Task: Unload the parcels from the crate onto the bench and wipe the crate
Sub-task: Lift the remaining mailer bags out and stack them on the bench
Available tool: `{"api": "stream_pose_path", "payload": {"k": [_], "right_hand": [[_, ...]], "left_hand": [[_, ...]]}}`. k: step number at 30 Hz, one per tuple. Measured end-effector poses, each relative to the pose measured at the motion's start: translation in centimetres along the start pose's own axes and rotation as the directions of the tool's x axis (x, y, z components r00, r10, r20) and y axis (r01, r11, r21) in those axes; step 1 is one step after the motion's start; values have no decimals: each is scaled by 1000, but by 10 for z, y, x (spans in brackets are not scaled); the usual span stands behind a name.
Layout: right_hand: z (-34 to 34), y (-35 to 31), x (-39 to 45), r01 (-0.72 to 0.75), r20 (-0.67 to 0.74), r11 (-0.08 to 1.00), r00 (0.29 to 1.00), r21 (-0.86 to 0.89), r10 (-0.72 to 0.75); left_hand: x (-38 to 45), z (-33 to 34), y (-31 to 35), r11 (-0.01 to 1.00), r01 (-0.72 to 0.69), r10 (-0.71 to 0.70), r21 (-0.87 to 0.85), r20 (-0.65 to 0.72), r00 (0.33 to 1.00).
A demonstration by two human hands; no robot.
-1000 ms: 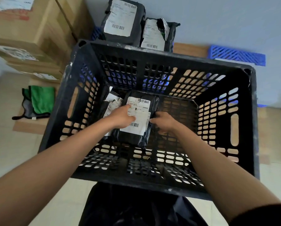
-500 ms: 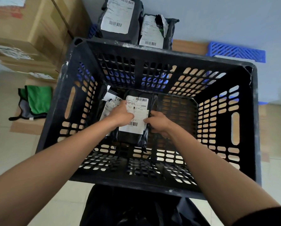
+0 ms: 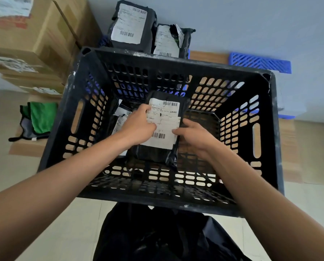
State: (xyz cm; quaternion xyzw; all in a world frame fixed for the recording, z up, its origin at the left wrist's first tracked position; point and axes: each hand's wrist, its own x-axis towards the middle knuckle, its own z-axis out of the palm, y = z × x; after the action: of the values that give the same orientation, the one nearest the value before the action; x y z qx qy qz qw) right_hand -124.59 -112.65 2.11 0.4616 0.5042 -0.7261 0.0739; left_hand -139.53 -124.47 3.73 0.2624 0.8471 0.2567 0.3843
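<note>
Left grip (image 3: 138, 127) curled over left edge of black parcel (image 3: 157, 155), thumb on white label; right grip (image 3: 191, 134) pinches parcel's right edge. Parcel held inside black slotted crate (image 3: 270, 129), lifted off its floor. Second parcel (image 3: 119, 117) lies below, at crate's left wall. Far left: green cloth (image 3: 40, 117) on cardboard, stacked cardboard boxes (image 3: 35, 34). Beyond crate, two parcels (image 3: 131, 25) stand against wall; blue plastic pallet (image 3: 259, 62) right.

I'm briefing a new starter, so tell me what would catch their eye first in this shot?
First, the big black crate filling the middle, where both hands, left hand and right hand, grip a black labelled parcel. Next, two parcels already unloaded stand beyond its far rim, and a green cloth lies to the left.
</note>
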Motion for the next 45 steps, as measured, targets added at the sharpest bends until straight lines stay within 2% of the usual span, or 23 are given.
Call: {"api": "stream_pose_path", "payload": {"k": [5,8,12,15,21,25,31,36,45], "right_hand": [[-8,-4,-40,265,-81,964,961,10,-263],[-8,-3,-60,371,-102,928,923,-18,-371],[-6,-7,-81,516,-157,850,835,-108,-527],[-7,-9,-93,589,-143,799,786,-118,-601],[-16,-1,-107,601,-205,769,742,-218,-638],[-16,5,-114,626,-287,751,695,-209,-659],[-17,7,-120,652,-252,692,646,-308,-721],[-21,-7,-120,637,-240,671,633,-378,-736],[-10,-39,-118,624,-212,635,617,-454,-758]], "left_hand": [[-27,-7,10,989,-82,71,-121,-87,994],[-44,-6,16,963,-133,98,-233,-154,983],[-64,3,29,950,-202,158,-236,-194,968],[-80,13,37,939,-261,208,-224,-236,949],[-101,25,48,909,-374,303,-185,-326,896],[-109,33,57,876,-446,372,-184,-329,868],[-109,28,69,845,-518,455,-128,-335,825],[-105,16,72,834,-517,448,-193,-310,839],[-93,-14,78,811,-550,461,-201,-359,811]]}}
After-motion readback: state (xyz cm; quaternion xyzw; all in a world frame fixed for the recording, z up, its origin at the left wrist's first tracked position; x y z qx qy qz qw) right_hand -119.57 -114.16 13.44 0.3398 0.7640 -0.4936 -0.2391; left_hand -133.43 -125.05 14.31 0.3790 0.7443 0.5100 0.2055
